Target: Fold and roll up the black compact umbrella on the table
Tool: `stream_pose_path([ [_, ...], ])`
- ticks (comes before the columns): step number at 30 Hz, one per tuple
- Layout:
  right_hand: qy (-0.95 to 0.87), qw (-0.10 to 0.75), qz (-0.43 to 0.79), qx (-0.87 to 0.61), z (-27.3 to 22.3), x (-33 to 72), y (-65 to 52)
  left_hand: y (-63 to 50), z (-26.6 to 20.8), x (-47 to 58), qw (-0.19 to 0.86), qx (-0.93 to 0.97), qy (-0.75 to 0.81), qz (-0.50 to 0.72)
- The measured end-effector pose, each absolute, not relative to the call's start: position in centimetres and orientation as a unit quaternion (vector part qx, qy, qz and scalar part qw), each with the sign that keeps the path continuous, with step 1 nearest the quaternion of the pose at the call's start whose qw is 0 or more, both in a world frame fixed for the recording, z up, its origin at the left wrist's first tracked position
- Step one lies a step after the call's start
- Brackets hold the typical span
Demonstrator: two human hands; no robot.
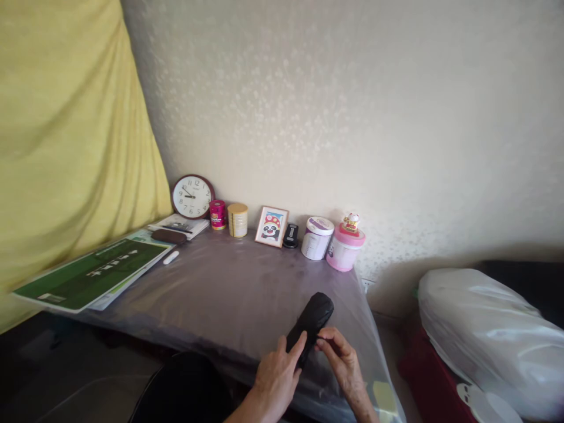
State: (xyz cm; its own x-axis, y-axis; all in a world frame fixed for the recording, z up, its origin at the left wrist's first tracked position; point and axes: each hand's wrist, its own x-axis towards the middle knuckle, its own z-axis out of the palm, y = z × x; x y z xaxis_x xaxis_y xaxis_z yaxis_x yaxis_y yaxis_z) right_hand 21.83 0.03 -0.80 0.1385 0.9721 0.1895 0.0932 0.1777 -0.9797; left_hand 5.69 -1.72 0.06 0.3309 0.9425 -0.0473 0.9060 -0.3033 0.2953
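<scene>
Bench (247,288) w/ plastic cover, right in front of me. Green board (110,264): bench's L end. Clock (192,196): bench's back L corner. Black rolled bundle (318,309): on bench, front R part, lying angled. My L hand (275,373) grasps bundle from above; my R hand (346,364) pinches its R edge. Pink tub (343,254): bench's back R corner, figurine (351,222) on lid.

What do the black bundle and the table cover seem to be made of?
The black bundle looks like thin fabric, fairly matte, judging by its soft wrinkles; plastic is possible. The table cover is probably translucent, glossy plastic, given its whitish sheen.
</scene>
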Motion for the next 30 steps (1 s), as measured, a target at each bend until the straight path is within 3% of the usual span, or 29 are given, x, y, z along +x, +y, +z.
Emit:
stream_pose_path([
  [10,-0.576,0.476,0.426,-0.509,0.6,20.5,2.6,-2.0,-1.2,5.8,0.13,0.798,0.581,0.09],
  [16,-0.662,0.401,0.26,-0.577,1.0,19.5,4.3,-2.2,-1.2,5.5,0.142,0.791,0.587,0.094],
  [18,-0.656,0.406,0.25,-0.585,1.0,19.2,4.6,-2.2,-0.8,5.0,0.168,0.79,0.583,0.085],
  [23,-0.521,0.469,0.368,-0.61,1.2,20.1,4.6,-2.8,-0.2,3.8,0.219,0.792,0.564,0.083],
  [26,-0.519,0.498,0.35,-0.6,1.4,20.9,4.3,-3.3,-0.6,3.3,0.24,0.79,0.557,0.092],
  [30,-0.654,0.426,0.301,-0.548,1.3,20.9,3.9,-3.7,-1.1,2.9,0.235,0.787,0.561,0.105],
])
